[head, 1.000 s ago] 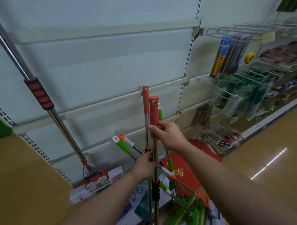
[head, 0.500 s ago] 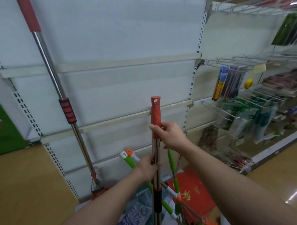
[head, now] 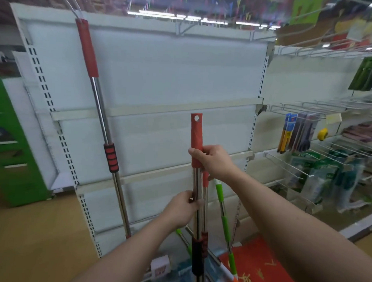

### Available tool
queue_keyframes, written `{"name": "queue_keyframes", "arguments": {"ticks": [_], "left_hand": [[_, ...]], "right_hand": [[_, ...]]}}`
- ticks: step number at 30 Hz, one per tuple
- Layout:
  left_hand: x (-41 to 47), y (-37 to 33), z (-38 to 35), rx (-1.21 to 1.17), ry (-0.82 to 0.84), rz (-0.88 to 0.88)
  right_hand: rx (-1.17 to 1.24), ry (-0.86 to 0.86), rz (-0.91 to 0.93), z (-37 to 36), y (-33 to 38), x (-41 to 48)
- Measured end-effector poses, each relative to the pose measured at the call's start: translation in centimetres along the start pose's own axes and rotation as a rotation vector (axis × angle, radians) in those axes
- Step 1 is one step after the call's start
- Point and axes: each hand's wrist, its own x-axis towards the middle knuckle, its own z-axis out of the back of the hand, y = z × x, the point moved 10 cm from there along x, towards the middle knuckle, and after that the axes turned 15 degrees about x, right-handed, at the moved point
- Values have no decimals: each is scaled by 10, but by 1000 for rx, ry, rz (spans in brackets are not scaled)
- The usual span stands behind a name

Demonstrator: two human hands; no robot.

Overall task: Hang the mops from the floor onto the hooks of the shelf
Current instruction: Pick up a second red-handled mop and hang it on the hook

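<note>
I hold a mop (head: 196, 132) upright in front of the white shelf (head: 172, 77). It has a steel pole and a red grip with a hole at the tip. My right hand (head: 214, 160) grips the lower end of the red grip. My left hand (head: 183, 208) holds the steel pole further down. Another red-handled mop (head: 98, 99) hangs from a hook (head: 70, 3) at the shelf's top left. Behind the held pole stand a second red-tipped pole (head: 205, 183) and a green-and-white mop handle (head: 222, 207). All mop heads are out of view.
Wire hooks with packaged goods (head: 297, 132) fill the shelf bay on the right. A green display stand (head: 10, 139) is at the left. A red mat (head: 258, 268) and a small white box (head: 160, 267) lie on the floor near the shelf's base.
My view has tilted upward, bringing the shelf's top and the hung mop's hook into sight. The held mop stands higher against the shelf, separated from the other poles. Both hands keep their grip.
</note>
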Motion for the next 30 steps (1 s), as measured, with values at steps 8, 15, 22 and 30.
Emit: {"name": "queue_keyframes", "arguments": {"ticks": [8,15,22,30], "left_hand": [[-10,2,65,-36,-124,-50],[-22,15,117,-38,-231,-51],[-35,30,163,18,-315,-23],[-48,41,200,40,-377,-19]], "right_hand": [[-47,62,113,-28,67,9],[1,109,173,-61,112,14],[96,111,216,-94,138,22],[139,105,298,-122,170,23]]}}
